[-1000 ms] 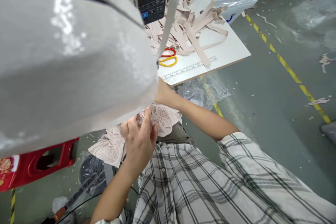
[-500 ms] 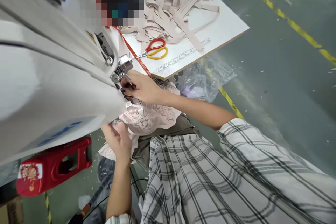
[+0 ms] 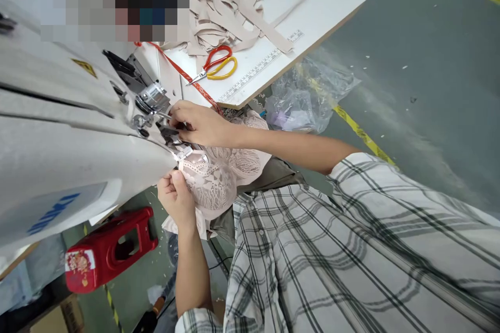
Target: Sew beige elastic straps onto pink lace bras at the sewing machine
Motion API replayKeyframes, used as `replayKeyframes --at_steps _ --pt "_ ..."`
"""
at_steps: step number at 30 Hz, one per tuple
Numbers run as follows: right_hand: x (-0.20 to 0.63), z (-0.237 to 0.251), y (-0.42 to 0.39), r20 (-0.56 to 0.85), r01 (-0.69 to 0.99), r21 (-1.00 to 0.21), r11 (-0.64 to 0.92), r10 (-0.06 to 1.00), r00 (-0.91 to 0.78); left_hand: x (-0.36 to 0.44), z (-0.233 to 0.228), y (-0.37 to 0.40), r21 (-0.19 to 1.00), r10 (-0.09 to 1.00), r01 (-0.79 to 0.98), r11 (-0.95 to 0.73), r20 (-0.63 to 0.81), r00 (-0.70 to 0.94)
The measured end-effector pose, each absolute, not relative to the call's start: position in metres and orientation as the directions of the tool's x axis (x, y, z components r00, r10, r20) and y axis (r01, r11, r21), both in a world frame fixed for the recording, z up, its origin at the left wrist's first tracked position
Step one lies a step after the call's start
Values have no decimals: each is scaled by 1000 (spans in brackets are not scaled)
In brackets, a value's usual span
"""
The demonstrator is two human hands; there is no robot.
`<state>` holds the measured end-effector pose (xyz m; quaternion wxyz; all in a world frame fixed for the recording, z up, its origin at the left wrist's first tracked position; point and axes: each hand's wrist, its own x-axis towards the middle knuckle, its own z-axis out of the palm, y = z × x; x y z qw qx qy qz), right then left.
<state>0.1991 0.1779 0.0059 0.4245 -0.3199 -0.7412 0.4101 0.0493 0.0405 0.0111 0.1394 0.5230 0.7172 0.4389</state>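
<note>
A pale pink lace garment piece hangs from under the presser foot of a white sewing machine. My left hand pinches the lace's near edge just below the machine head. My right hand rests on the fabric right beside the needle area, fingers curled on it. The needle itself is hidden behind the metal parts.
A white table carries a heap of beige elastic strips, red-and-yellow scissors and a printed ruler along its edge. A clear plastic bag lies below it. A red stool stands on the floor at left.
The view has swung down and left, uncovering the presser foot. My left hand slid closer under the machine head, and my right hand stays on the fabric by the needle.
</note>
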Motion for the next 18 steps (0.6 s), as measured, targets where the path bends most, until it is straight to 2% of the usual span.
replayKeyframes --at_steps 7,12,18 --pt "204 6 178 385 109 -878 467 822 -420 61 19 47 726 863 682 86 288 -415" --pt "207 3 179 418 52 -877 478 812 -408 66 20 50 754 878 641 143 202 -434" --pt "206 0 183 423 -16 -891 454 817 -391 62 25 51 716 895 667 206 137 -424"
